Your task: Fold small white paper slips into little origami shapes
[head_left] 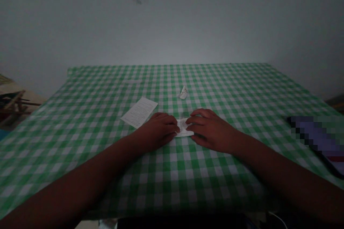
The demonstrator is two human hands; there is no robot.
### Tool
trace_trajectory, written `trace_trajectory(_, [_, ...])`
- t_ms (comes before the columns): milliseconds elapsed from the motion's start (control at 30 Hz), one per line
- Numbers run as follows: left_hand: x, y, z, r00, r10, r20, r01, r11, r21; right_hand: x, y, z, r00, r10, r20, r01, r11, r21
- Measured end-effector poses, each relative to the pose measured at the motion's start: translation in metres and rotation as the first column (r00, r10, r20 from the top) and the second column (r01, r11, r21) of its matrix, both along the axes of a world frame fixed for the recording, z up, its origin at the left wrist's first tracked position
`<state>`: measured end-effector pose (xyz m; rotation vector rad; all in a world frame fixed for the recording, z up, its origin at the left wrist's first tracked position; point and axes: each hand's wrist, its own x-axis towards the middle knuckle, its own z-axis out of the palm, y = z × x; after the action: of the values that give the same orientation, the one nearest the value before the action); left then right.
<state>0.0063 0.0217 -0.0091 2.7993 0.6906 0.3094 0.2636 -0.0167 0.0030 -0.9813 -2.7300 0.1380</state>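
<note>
A small slip of printed paper (184,127) lies on the checked tablecloth between my two hands. My left hand (161,129) is curled over its left end, fingers close together and gripping that edge. At the right end my right hand (206,128) holds the paper, its bent fingers on top and the thumb at the near edge. The fingers partly cover both ends of the slip. Behind my left hand lies a larger sheet of printed paper (140,112), flat and turned at an angle. A crumpled white scrap (183,93) sits beyond the slip.
The green and white checked tablecloth (172,171) covers a table that meets a pale wall (172,25). A dark phone-like device (319,143), partly pixelated, lies at the right edge. A faint whitish strip (133,81) rests toward the back left.
</note>
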Motion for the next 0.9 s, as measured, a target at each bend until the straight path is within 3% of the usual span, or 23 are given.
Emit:
trace_trajectory(267, [0.000, 0.000, -0.002, 1.000, -0.004, 0.018, 0.004, 1.000, 0.009, 0.000, 0.001, -0.002, 0.998, 0.056, -0.042, -0.053, 0.997, 0.061])
trace_trajectory(500, [0.000, -0.002, 0.001, 0.999, -0.054, 0.001, 0.054, 0.998, -0.014, -0.003, 0.004, -0.005, 0.986, 0.117, -0.115, -0.120, 0.993, -0.015])
trace_trajectory(900, [0.000, -0.001, 0.004, 0.997, -0.081, 0.006, 0.081, 0.997, 0.000, -0.016, 0.011, -0.019, 0.964, -0.044, -0.263, 0.024, 0.997, -0.080])
